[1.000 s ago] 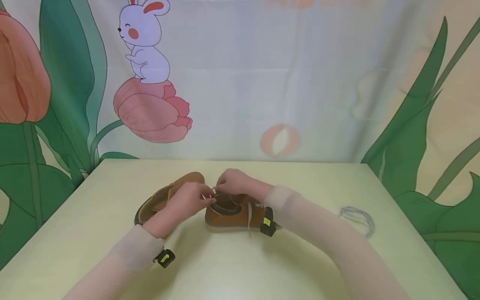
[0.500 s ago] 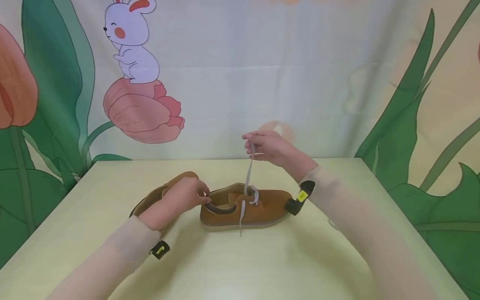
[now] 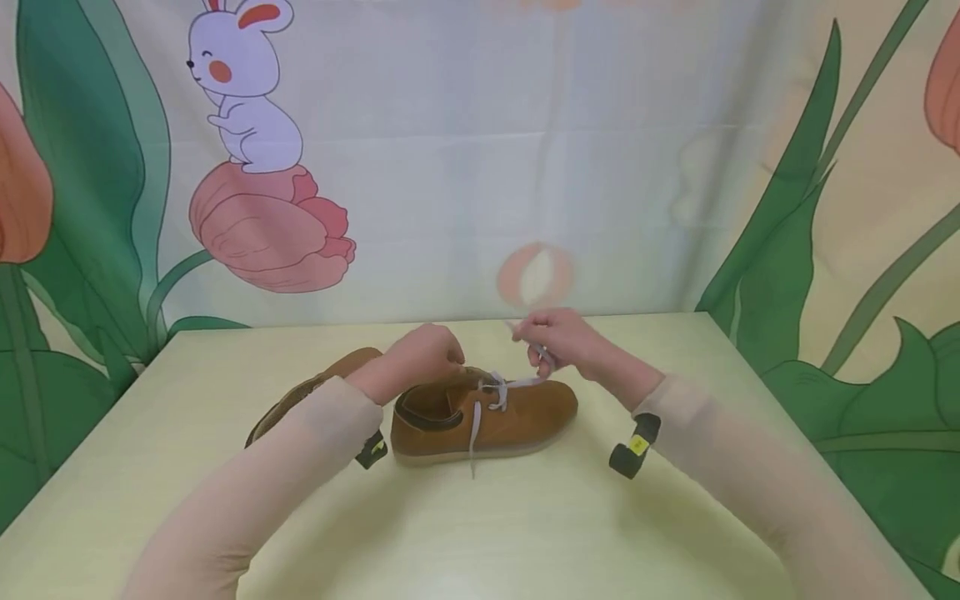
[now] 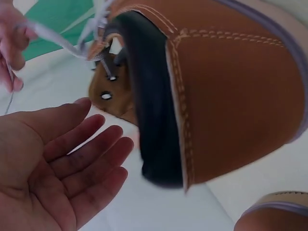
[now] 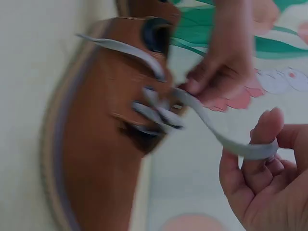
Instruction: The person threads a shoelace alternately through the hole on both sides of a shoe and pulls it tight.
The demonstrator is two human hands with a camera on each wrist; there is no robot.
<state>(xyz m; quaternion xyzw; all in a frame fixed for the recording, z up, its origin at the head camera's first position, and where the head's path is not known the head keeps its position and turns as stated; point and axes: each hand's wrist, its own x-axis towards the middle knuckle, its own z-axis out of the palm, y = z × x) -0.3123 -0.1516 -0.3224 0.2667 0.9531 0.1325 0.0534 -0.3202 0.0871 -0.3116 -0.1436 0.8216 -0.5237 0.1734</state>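
A brown leather shoe (image 3: 528, 417) stands on the table, toe to the right. Its pale grey lace (image 5: 216, 132) is partly threaded; one end hangs down the near side. My right hand (image 3: 566, 340) is beyond the toe half and pinches the other lace part between thumb and fingers, its tip sticking up. My left hand (image 3: 423, 360) is over the shoe's far side by the opening. In the left wrist view its fingers are loosely bent around nothing, close to the far eyelet flap (image 4: 108, 91), where bare holes show. Whether the thumb touches the flap, I cannot tell.
A second brown shoe (image 3: 341, 367) lies at the left, partly hidden by the left forearm. The pale table (image 3: 480, 533) ends at a printed cloth backdrop (image 3: 420, 167). A black wrist camera (image 3: 636, 446) hangs below the right cuff.
My right hand first drew the lace up high, then came down to the right with it. My left hand left the heel edge and moved right, over the far side of the opening.
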